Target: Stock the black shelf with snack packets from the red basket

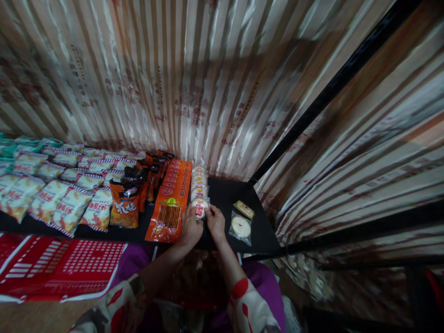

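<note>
At the near end of a row of round wrapped snacks [199, 180], a white round packaged cake [200, 208] with red print lies between my hands. My left hand [190, 227] holds its left and near edge, beside the orange bag of stick snacks [169, 213]. On the other edge, the fingers and thumb of my right hand [215, 223] pinch the clear wrapper. To the right of that hand lie a pale round cake in clear wrap [241, 227] and a small yellowish packet [244, 209].
Rows of white snack bags [69, 208] and orange-black bags [125, 206] fill the black shelf [263, 236] leftward. A red basket [83, 259] stands below. Striped curtain [208, 83] hangs behind, and a black pole [312, 111] slants down at the right.
</note>
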### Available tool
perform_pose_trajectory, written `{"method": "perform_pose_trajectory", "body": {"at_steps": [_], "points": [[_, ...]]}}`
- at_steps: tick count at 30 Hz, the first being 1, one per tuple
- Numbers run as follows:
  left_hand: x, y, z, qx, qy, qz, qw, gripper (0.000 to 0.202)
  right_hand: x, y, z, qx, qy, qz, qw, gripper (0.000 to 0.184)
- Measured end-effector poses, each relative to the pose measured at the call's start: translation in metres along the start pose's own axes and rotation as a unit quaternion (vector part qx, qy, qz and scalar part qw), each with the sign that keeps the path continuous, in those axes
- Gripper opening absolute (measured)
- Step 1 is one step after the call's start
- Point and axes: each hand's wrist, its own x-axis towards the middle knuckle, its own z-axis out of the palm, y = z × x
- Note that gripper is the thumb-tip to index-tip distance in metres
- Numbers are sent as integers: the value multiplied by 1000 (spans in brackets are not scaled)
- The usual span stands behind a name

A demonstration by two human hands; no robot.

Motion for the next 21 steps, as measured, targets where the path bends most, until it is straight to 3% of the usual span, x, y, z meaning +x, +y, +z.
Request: {"method": "perform_pose_trajectory", "body": {"at_steps": [21], "points": [[15, 4, -3, -2, -18, -1, 1000, 53, 16, -9, 5, 4, -19, 14, 1000, 39]]}}
